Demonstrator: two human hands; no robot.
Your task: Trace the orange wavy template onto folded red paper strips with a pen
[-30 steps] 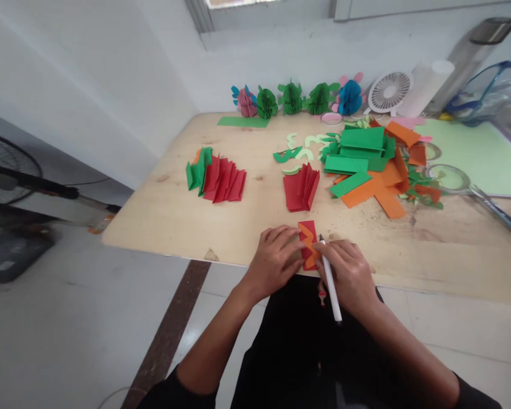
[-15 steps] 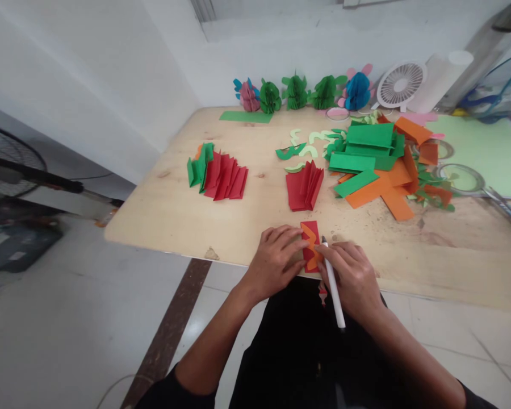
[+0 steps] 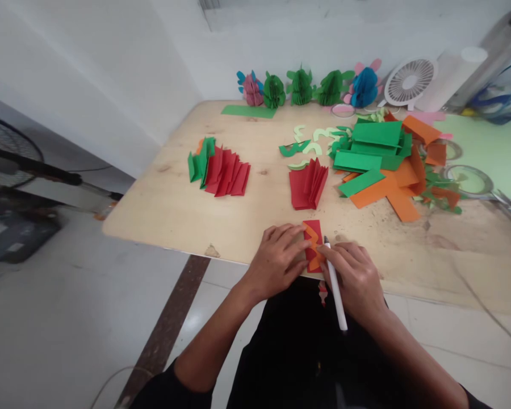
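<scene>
A small red paper strip [image 3: 317, 226] lies at the table's front edge with a wavy orange paper cutout [image 3: 313, 245] on top of it. My left hand [image 3: 279, 255] rests there with fingers apart, its fingertips pressing the left side of the cutout and strip. In my right hand [image 3: 353, 272] is a white pen [image 3: 336, 292], dark tip pointing up and away from me. The fingertips of that hand also touch the right side of the orange cutout. Just beyond stands a bundle of folded red paper [image 3: 309, 184].
Folded red [image 3: 227, 173] and green papers [image 3: 204, 159] lie at left. Green strips [image 3: 375, 136] and orange strips [image 3: 402, 199] pile up at right, beside rolls of tape [image 3: 468, 180]. Paper figures [image 3: 301, 88] and a small white fan [image 3: 410, 82] line the wall.
The camera view has shifted slightly, so the table items appear a little to the right. Both hands, the pen and the papers keep nearly the same positions.
</scene>
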